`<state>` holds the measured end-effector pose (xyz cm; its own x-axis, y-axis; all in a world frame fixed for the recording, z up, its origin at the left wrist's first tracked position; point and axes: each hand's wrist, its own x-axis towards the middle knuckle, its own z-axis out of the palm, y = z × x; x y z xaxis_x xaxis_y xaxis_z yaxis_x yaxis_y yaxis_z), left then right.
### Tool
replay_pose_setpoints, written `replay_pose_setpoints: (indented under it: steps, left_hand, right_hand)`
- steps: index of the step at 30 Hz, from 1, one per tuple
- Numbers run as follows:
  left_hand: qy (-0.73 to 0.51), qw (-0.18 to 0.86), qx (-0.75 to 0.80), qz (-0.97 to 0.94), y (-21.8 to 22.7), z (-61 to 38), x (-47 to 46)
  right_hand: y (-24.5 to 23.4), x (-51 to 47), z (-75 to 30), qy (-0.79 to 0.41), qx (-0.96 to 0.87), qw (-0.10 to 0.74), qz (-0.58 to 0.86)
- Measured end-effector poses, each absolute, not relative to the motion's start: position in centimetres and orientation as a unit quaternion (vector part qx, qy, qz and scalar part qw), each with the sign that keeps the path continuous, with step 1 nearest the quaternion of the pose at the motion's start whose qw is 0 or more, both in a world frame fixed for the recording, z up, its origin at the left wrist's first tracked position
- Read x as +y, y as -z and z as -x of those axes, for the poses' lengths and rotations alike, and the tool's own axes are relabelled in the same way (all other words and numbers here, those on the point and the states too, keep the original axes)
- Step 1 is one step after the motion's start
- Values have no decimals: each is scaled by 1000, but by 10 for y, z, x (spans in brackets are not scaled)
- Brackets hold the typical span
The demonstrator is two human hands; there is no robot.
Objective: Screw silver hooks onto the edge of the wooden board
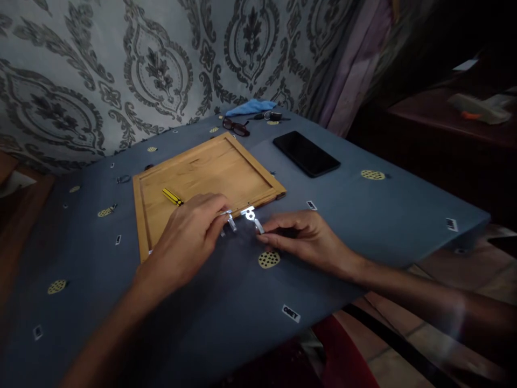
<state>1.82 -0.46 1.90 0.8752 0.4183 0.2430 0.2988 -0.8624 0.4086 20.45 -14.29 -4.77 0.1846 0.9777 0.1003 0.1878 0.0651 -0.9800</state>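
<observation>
My left hand (188, 237) is over the near edge of the wooden panel (202, 167), thumb and fingers pinched on a small shiny metal hinge (231, 222). Between the thumb and fingers of my right hand (309, 237) is another metal hinge (251, 214), with round holes in its plate. This second piece is close to the panel's near edge; whether it touches the wood I cannot tell. A screwdriver (173, 196) with a yellow and black handle lies on the panel, beyond my left hand, its far end partly hidden.
A black phone (306, 153) lies right of the panel on the blue tablecloth (404, 210). Behind the panel are glasses (236, 127), keys (269, 115) and a blue cloth (250, 107). A patterned curtain (161, 64) hangs along the back.
</observation>
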Motion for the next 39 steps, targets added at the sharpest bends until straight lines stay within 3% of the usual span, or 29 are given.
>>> replay_pose_setpoints:
  steps: [8,16,39]
  left_hand:
    - [-102,201,213,-951,-9,-25,-2]
    - [-46,152,245,-956,-1,-39,-9]
    - [-1,144,278,-950,2,-54,-10]
  right_hand:
    - [52,-127,-210,-408,-492,486,596]
    - [63,-113,-212,-445,-496,468,580]
    - [57,-107,-217,-443,-513,448,583]
